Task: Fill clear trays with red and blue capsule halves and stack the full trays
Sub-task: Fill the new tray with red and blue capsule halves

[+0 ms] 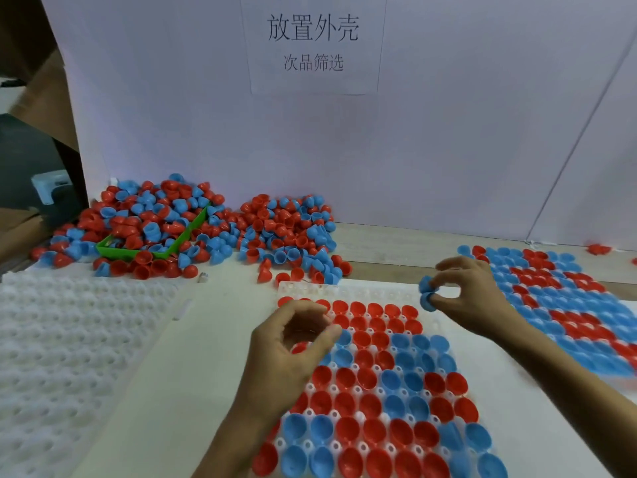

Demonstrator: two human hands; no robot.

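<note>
Filling the clear tray with capsule halves

The right hand (472, 298) pinches two blue capsule halves (427, 294) above the far right corner of the clear tray (310, 287), whose far row is unfilled. The left hand (289, 353) hovers over the tray's left side, fingers loosely curled, holding nothing visible. Loose halves (193, 225) heap at the surface's far left edge; a filled tray (565, 305) lies right.

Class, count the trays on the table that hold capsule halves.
2: the tray being filled under both hands, far row still empty, and a full tray to its right. More may lie hidden beneath.
</note>
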